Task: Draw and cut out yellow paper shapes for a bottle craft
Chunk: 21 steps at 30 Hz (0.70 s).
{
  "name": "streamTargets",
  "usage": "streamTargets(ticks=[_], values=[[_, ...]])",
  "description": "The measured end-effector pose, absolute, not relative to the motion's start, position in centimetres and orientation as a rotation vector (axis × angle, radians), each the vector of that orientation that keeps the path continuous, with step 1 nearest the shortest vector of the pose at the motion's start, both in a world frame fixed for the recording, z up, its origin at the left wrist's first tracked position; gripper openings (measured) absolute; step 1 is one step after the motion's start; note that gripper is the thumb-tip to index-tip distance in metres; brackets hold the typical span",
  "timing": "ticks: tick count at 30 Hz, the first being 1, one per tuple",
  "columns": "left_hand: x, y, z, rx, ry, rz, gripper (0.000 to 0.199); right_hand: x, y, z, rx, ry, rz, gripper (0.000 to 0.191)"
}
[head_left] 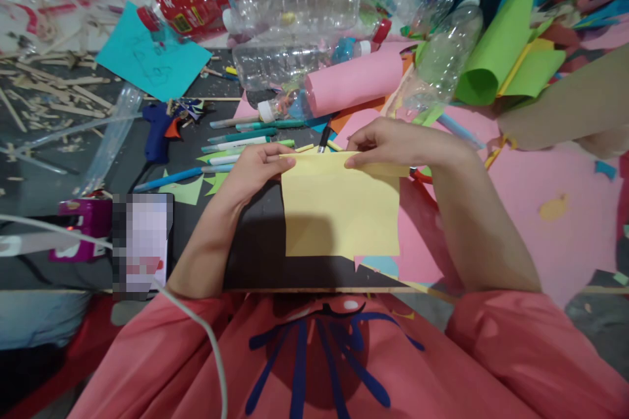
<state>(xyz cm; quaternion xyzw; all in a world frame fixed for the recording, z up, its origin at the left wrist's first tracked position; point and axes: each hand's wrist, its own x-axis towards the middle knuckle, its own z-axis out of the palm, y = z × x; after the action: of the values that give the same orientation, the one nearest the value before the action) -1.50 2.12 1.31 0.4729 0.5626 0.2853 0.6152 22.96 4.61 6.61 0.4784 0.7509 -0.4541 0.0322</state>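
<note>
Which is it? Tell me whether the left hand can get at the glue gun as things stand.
Probably yes, if the left hand lets go of the yellow paper. The glue gun lies off to its left, with low-lying pens between, and its handle looks uncovered.

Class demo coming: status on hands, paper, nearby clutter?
Left hand, right hand holding yellow paper by far edge. Markers just beyond left hand. Pink paper partly underneath.
</note>
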Motion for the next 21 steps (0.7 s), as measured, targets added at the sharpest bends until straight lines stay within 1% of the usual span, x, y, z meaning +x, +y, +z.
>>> streamTargets(ticks=[10, 16, 21], values=[[-1.59, 2.24, 1.2, 1.073, 1.289, 0.65, 0.034, 23.17, 4.72, 6.44, 1.455, 2.341, -1.436, 0.032], [-1.54, 2.26, 1.24, 1.076, 1.3, 0.647, 0.037, 22.93, 4.6, 6.69, 1.499, 2.28, -1.407, 0.035], [-1.48, 2.22, 1.17, 1.087, 1.303, 0.642, 0.037, 22.93, 4.6, 6.83, 1.496, 2.273, -1.38, 0.032]])
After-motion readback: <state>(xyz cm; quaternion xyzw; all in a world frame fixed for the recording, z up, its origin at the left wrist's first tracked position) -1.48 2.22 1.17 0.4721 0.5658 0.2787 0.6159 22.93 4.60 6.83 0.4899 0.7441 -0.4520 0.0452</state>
